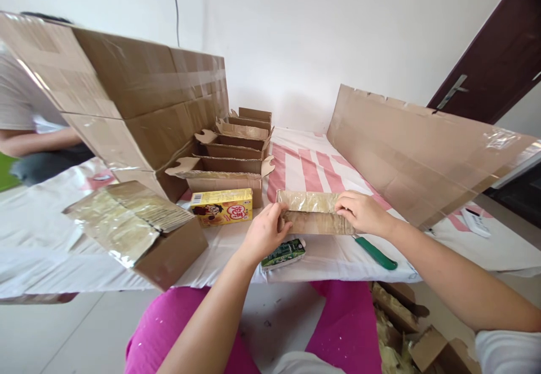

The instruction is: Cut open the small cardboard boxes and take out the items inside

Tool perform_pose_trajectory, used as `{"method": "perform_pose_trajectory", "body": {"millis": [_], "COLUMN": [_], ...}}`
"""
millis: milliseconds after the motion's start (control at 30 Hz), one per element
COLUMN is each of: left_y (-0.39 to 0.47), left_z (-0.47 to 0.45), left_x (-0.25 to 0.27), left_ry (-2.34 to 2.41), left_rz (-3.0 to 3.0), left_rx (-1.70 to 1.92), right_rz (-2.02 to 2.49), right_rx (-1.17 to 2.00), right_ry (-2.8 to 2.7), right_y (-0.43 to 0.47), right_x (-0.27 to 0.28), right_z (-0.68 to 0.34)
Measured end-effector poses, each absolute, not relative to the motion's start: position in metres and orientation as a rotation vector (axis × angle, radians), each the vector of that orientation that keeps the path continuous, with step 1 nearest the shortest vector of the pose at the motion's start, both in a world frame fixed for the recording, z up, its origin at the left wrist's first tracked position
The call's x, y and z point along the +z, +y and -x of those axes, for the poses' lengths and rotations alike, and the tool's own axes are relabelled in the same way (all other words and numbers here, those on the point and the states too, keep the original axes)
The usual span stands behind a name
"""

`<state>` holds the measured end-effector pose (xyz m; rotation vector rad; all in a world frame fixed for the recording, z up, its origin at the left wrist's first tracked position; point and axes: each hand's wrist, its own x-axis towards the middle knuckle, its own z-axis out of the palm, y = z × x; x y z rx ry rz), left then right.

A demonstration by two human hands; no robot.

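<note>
Both my hands hold a small cardboard box (315, 223) with clear tape on it, just above the table's front part. Fingers of my left hand (265, 232) are curled on its left end, the thumb against the near face. At the right end, my right hand (359, 210) grips the top edge. A dark seam or gap runs along the box between the hands. Below my left hand lies a small green printed pack (283, 254). A green-handled tool (376, 253) rests under my right wrist, its far end partly hidden. Left of the hands is a yellow printed carton (222, 206).
Several open cardboard boxes (228, 165) stand in a row behind the yellow carton. A taped box (169, 250) sits front left. Tall cardboard walls rise at left (139, 81) and right (414, 148). A seated person (29, 109) is at far left. Cardboard scraps (435, 346) lie on the floor.
</note>
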<state>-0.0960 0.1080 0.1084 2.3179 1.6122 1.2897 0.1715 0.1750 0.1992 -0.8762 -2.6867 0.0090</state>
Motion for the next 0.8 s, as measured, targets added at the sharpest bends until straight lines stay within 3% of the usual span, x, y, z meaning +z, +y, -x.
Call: {"method": "perform_pose_trajectory", "body": {"millis": [800], "left_y": [0.109], "left_z": [0.092], "left_x": [0.108], "left_ry": [1.634], "left_rz": [-2.329], "left_rx": [1.254], "right_rz": [0.443], "right_rx": [-0.48], "right_ry": [-2.944], "right_y": [0.192], "right_x": [0.203], "right_z": [-0.17]}}
